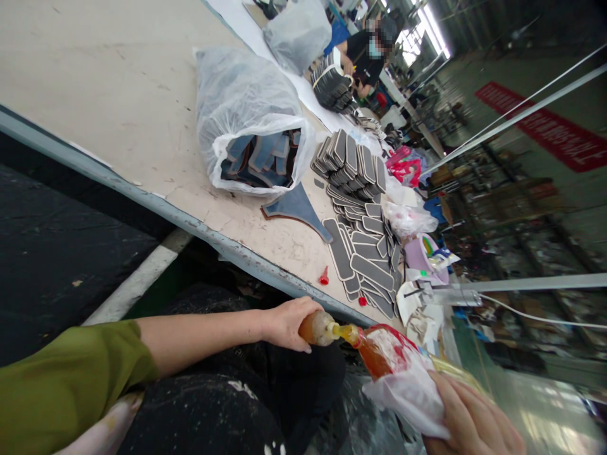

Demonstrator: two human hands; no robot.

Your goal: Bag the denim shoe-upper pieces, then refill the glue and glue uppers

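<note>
Over the lap (203, 404), just off the near edge of the tabletop (152, 95): left hand (287, 322) clamped round a small bottle (310, 328) of amber liquid, froth towards its neck. Right hand (474, 414) clamped on the white wrapping (412, 398) of a larger container (377, 360), amber behind red markings. Both meet neck to neck by a yellow nozzle (348, 333); how deeply they engage, cannot tell. Judgement: aligned so liquid can pass between them, held clear of the tabletop to spare the pieces from drips; wrapping probably keeps the right grip clean.

On the tabletop, near side: a red spouted cap (324, 278) on bare surface; a small red cap (363, 301) against loose grey pads (372, 268). These crowd the corner, leaving little room to set a container down. Lilac basin (436, 268) beside them.

Further: a blue-grey piece (298, 212) before a plastic bag (251, 95), its mouth open towards the hands, presumably for easy reach. Stacked pads (348, 161) alongside, ranked tightly, likely to save space.

Far end: co-worker (365, 60) at a bundled stack (329, 82).
</note>
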